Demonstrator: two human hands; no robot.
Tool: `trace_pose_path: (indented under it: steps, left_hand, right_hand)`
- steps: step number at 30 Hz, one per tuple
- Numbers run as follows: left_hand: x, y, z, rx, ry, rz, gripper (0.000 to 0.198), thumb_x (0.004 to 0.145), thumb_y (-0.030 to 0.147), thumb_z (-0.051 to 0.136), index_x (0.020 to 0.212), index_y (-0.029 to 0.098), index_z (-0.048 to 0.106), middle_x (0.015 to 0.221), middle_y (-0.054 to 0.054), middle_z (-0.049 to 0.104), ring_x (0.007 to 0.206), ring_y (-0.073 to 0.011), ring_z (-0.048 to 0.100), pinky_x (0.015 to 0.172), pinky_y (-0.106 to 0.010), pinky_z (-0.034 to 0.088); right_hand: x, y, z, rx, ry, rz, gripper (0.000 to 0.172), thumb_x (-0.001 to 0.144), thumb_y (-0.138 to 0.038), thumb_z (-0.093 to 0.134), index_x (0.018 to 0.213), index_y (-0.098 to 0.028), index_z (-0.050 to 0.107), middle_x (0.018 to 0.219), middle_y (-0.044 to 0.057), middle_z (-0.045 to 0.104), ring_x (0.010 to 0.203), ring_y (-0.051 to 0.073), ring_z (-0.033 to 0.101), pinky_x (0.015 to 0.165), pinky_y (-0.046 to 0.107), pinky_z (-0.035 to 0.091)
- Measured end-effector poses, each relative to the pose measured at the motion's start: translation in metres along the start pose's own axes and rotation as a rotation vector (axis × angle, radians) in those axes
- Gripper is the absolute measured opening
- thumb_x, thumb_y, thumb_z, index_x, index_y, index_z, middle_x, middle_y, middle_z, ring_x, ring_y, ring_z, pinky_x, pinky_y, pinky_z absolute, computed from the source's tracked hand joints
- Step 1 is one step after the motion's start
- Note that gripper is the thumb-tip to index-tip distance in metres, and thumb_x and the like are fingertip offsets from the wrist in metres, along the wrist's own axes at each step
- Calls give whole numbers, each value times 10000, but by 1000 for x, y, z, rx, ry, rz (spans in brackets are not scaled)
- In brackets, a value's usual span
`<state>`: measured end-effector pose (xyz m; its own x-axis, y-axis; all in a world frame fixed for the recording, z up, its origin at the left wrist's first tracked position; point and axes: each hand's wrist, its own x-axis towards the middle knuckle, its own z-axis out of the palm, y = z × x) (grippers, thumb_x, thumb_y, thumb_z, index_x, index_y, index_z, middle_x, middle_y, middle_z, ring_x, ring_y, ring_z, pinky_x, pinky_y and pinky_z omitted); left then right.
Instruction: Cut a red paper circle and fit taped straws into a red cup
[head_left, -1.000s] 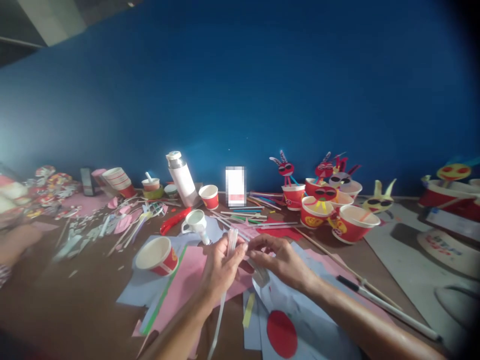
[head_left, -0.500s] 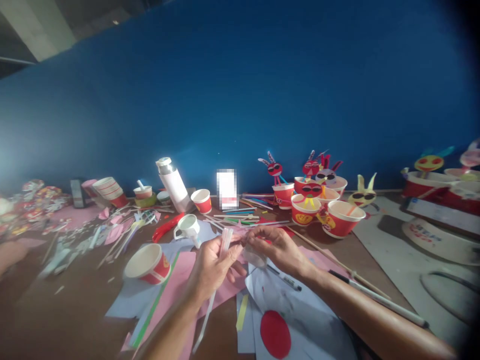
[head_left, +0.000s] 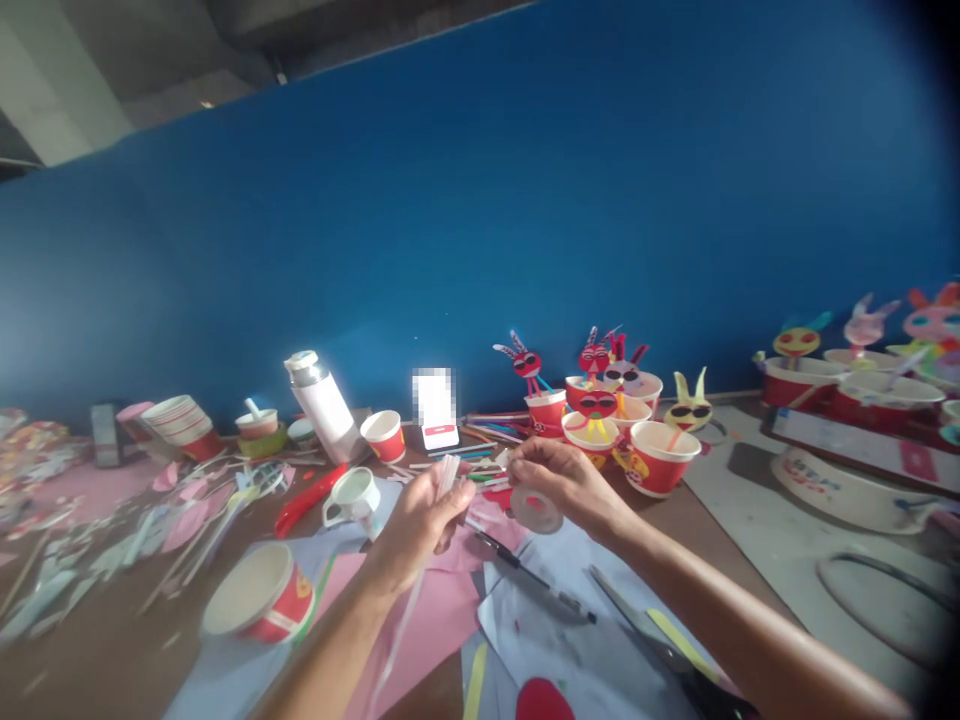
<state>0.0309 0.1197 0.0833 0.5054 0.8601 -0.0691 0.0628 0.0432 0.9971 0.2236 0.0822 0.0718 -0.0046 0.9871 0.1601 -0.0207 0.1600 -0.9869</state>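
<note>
My left hand (head_left: 412, 525) is closed around pale, translucent straws (head_left: 448, 472). A long white strip (head_left: 397, 640) trails below that hand over pink paper. Just to the right, my right hand (head_left: 559, 480) is closed, thumb and fingertips pinched together, with a roll of clear tape (head_left: 537, 511) hanging under its fingers. A gap separates the two hands. Whatever lies between the right fingertips is too small to make out. Beneath the hands are a black pen (head_left: 536, 580), pink paper (head_left: 439, 610) and white sheets (head_left: 570, 650). Scissors (head_left: 652, 640) lie beside the right forearm.
A paper cup (head_left: 289, 605), white mug (head_left: 352, 498), red-handled tool (head_left: 309, 500) and white thermos (head_left: 326, 410) stand or lie at left. A phone (head_left: 439, 432) leans at the back. Several cups with paper figures (head_left: 660, 460) stand at right. Paper scraps (head_left: 187, 520) cover the left side.
My hands have moved apart, the right one shifting away from the left, and the tape roll shows more clearly. The view has tilted up and turned right. Scissors now show near the right forearm.
</note>
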Motion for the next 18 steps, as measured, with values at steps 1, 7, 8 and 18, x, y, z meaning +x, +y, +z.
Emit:
trace_pose_path:
  steps: [1,7,8,18]
  left_hand:
    - [1,-2,2,-28,-30,9,190,815,350,513,882,174,491,583,61,481,396,-29,350,374,-148,249]
    - [1,-14,10,-47,-100,-12,119,844,242,401,908,190,487,636,46,517,391,-32,379,379,-157,283]
    - [0,-14,11,-32,-106,-10,109,843,246,415,895,187,490,634,46,517,387,-34,390,375,-161,291]
    - [-1,-16,17,-8,-138,23,152,815,272,520,889,140,530,693,-11,585,459,-88,523,417,-212,414]
  right_hand:
    - [0,-1,-2,-15,-2,-7,191,794,-358,581,795,-167,575,682,-22,587,570,93,530,522,196,385]
    - [-3,-7,-5,-215,-25,-41,148,821,-311,559,794,-172,601,702,-16,606,597,92,521,531,193,384]
    - [-3,-9,-5,-246,-34,-36,150,822,-312,554,797,-172,602,702,-16,608,590,93,518,523,194,383]
    - [-13,-20,4,-620,-49,-47,161,830,-287,515,713,-205,590,650,-49,587,609,105,521,552,209,374]
